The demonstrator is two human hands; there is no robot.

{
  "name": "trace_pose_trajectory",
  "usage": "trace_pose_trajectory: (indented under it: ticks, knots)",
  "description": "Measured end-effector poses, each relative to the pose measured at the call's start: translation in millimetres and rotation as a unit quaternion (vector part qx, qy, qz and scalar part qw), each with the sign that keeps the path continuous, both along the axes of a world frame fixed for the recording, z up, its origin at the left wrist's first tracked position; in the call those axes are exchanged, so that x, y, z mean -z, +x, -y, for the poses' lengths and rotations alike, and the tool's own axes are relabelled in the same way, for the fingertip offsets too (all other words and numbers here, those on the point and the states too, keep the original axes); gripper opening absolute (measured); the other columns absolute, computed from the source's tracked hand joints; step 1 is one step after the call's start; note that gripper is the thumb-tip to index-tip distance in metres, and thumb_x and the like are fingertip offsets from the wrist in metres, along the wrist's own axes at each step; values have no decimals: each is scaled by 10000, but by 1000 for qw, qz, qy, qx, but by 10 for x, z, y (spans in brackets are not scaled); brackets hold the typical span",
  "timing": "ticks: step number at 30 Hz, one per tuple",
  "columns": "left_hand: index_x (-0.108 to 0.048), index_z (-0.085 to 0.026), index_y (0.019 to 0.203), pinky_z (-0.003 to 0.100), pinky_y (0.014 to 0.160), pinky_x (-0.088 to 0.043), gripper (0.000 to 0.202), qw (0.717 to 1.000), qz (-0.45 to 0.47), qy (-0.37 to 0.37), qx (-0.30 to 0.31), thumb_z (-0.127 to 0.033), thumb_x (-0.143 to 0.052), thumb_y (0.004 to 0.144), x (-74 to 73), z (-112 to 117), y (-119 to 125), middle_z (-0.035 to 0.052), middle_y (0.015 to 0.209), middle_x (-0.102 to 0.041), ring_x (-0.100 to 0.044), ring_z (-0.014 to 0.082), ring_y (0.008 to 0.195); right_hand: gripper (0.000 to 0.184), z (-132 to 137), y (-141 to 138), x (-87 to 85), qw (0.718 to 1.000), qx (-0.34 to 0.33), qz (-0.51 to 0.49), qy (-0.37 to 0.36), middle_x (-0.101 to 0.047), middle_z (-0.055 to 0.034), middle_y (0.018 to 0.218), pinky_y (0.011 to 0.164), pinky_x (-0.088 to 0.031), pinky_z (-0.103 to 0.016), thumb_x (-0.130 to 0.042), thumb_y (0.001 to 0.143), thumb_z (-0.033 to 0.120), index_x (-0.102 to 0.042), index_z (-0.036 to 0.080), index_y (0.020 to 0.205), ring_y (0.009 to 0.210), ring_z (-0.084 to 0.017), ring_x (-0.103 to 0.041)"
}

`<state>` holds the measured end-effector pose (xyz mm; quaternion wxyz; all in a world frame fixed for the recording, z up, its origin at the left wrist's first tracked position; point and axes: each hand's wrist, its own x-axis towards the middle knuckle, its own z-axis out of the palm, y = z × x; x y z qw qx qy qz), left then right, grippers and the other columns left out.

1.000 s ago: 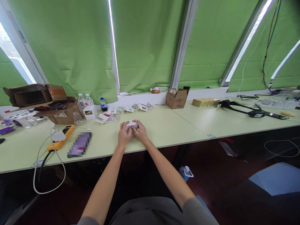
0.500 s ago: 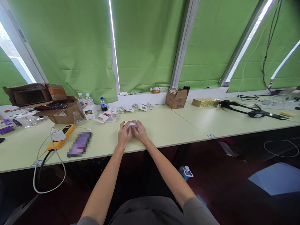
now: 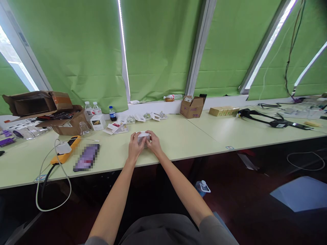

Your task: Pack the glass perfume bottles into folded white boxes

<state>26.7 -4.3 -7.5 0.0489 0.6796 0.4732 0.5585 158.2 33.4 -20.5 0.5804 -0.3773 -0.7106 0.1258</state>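
Observation:
A small white box (image 3: 143,134) stands on the pale table (image 3: 178,136) near its front edge, held between both my hands. My left hand (image 3: 135,146) grips its left side, thumb on the near face. Around the right side my right hand (image 3: 153,143) is closed, its thumb also at the front. My fingers hide much of the box's sides. Beyond the hands lie opened small white boxes with clear glass pieces (image 3: 131,119) by them. Another white box with a picture (image 3: 98,122) stands to their left.
To the left are a phone (image 3: 87,157), a yellow power strip (image 3: 65,149) with a white cable, and open cardboard boxes (image 3: 67,124). A blue-capped bottle (image 3: 112,113) stands at the back. Further right are a small carton (image 3: 192,107), yellow boxes (image 3: 224,111) and a black strapped device (image 3: 265,119).
The fingers have shifted slightly on the white box, and more of its top and near face shows. Both hands stay at the same place on the table.

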Motion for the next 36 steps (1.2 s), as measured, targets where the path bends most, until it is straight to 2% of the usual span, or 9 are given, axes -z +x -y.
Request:
trace_pose_trajectory:
  ticks: [7,11,14,19,23,36]
  knots:
    - [-476,-218,1275,365,913,-455,412,998,55,-28,17,-427,-420,925,34,-22,-44,112,1248,-558,-547,228,1116,433,43,1,-8,1000,7,11,-18,-605,-68,1188,794,-521,-332,-535,836,390,-488,223,1233,893,-199,-624]
    - [-455,-214,1318,358,892,-481,454,995,86,-44,26,-435,-422,923,66,-58,-54,118,1300,-544,-561,226,1113,532,53,16,-5,999,15,31,-31,-579,-70,1256,832,-519,-346,-555,829,438,-453,235,1311,926,-209,-624]
    - [-453,-221,1335,353,881,-495,469,993,103,-42,37,-433,-439,916,76,-67,-59,116,1338,-522,-564,229,1121,538,55,20,-10,999,2,20,-45,-574,-69,1268,813,-526,-338,-512,859,465,-431,250,1345,923,-204,-629]
    - [-461,-231,1336,350,857,-510,469,992,110,-29,57,-424,-458,908,68,-46,-73,112,1339,-524,-587,230,1083,491,52,14,-27,996,-29,-28,-75,-611,-77,1185,732,-534,-309,-430,905,478,-449,242,1335,856,-189,-644]
    - [-506,-231,1289,343,825,-517,430,993,110,-27,44,-431,-446,913,57,-32,-71,109,1281,-567,-604,222,1036,466,49,10,-35,994,-45,-49,-85,-632,-79,1117,689,-528,-288,-406,915,487,-483,231,1298,836,-185,-646]
    - [-530,-228,1233,320,762,-519,421,989,133,-48,46,-479,-430,910,42,-41,-62,100,1175,-618,-628,202,947,436,60,1,-39,995,-21,-43,-87,-650,-63,987,657,-503,-273,-391,923,499,-501,234,1251,767,-171,-627]
